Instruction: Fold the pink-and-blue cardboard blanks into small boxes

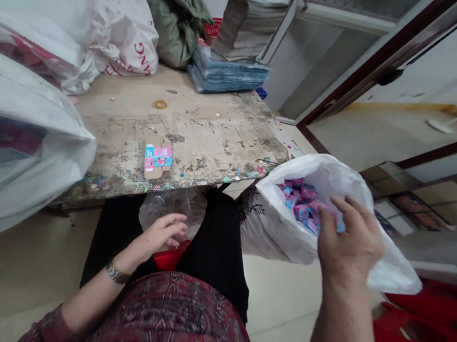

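My right hand [351, 236] is over the mouth of a white woven sack [336, 176], its fingers apart and nothing seen in them. Inside the sack lie several small pink and blue packets [301, 205]. In front of my lap hovers my left hand [165, 232], fingers loosely spread and apparently holding nothing. Just behind it, a clear plastic bag [174, 206] hangs below the table edge between my knees. A small unfolded pink and blue carton [158, 157] lies near the front edge of the worn table [217, 131].
Large white sacks [33, 97] crowd the table's left side. At the back stand a green sack [170, 14], a stack of blue plastic-wrapped sheets [227, 74] and a grey stack [248, 26]. A tape roll [160, 104] lies mid-table. Red stools [420, 333] stand at the right.
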`<action>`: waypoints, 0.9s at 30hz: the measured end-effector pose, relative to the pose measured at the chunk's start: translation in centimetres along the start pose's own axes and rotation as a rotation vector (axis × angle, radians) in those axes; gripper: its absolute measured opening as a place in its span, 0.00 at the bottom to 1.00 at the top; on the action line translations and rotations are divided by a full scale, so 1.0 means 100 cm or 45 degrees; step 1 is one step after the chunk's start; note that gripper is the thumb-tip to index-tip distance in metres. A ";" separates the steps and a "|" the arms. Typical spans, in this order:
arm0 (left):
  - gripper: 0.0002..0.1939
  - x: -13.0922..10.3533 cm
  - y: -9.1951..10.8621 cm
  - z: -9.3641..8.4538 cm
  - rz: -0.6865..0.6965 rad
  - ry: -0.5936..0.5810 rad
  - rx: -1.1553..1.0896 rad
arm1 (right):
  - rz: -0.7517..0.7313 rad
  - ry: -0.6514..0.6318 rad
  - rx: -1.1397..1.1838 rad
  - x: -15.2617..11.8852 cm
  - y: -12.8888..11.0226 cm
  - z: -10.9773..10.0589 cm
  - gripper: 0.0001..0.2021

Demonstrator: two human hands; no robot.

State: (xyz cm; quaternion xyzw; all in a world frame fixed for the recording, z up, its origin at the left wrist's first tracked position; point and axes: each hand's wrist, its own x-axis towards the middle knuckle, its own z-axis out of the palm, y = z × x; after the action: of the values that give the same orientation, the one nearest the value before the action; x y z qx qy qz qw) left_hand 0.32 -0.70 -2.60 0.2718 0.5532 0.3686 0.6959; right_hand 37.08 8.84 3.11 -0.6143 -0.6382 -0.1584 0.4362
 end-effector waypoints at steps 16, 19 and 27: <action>0.24 -0.005 0.011 -0.017 0.028 0.119 -0.004 | -0.636 -0.995 0.628 -0.026 -0.235 0.112 0.27; 0.24 -0.007 0.015 -0.020 0.052 0.139 0.003 | -0.709 -1.086 0.528 -0.021 -0.256 0.125 0.29; 0.21 -0.004 0.021 -0.029 0.080 0.161 -0.036 | -0.757 -1.171 0.508 -0.018 -0.259 0.147 0.17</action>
State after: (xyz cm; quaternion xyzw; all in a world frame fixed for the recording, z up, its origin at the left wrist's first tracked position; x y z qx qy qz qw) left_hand -2.99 0.10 -1.36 0.2555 0.5821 0.4146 0.6512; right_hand 7.61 13.50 2.00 -0.3205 -0.9245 0.1323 0.1583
